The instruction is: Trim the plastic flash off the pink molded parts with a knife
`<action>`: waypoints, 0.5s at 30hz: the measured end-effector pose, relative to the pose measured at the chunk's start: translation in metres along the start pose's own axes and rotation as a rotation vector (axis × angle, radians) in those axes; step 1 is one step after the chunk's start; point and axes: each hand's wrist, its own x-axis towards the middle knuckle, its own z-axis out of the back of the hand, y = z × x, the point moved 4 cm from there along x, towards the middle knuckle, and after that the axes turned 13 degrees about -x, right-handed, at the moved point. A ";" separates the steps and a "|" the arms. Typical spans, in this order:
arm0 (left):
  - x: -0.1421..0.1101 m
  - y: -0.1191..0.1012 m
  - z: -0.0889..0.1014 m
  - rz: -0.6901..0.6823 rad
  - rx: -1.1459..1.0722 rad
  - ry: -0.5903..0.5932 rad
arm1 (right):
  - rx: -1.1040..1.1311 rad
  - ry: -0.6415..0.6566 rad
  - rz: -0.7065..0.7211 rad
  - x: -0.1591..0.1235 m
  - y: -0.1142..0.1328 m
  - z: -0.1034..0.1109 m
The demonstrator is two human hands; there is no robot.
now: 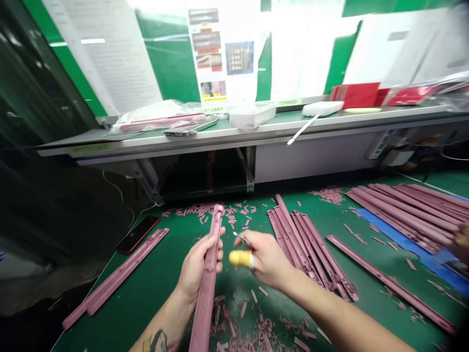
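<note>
My left hand (200, 264) grips a long pink plastic bar (208, 288) upright, its far end raised and its near end running out of view. My right hand (266, 259) is close to the bar, pinching a small metal blade (240, 238) whose handle is hidden by my fingers. A yellow finger cover (241, 258) sits on one of my right fingers. Beyond my right hand lies a bundle of similar pink bars (304, 244). Pink plastic offcuts (242, 308) are scattered on the green mat below my hands.
A black phone (137, 234) and pink bars (117, 274) lie at the left. Stacked pink bars (403, 215) rest on a blue sheet (414, 249) at the right, where another person's hand (460, 243) enters. A shelf (256, 128) holding papers and boxes runs behind.
</note>
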 end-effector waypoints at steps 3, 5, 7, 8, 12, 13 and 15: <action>-0.011 0.018 0.007 0.044 0.035 -0.026 | -0.110 -0.036 -0.054 0.035 -0.022 0.017; -0.017 0.024 0.007 0.069 0.024 -0.036 | -0.212 -0.021 -0.061 0.045 -0.027 0.018; -0.019 0.026 0.007 0.076 -0.020 -0.044 | -0.305 0.009 -0.062 0.047 -0.028 0.016; -0.019 0.026 0.006 0.073 -0.048 -0.051 | -0.342 0.026 -0.056 0.047 -0.027 0.016; -0.018 0.023 0.001 0.027 -0.109 -0.011 | -0.407 0.079 -0.013 0.046 -0.021 0.020; -0.017 0.021 -0.002 0.011 -0.108 0.010 | -0.410 0.087 -0.005 0.045 -0.018 0.020; -0.012 0.016 -0.006 -0.020 -0.097 0.032 | -0.406 0.114 0.033 0.038 -0.007 0.015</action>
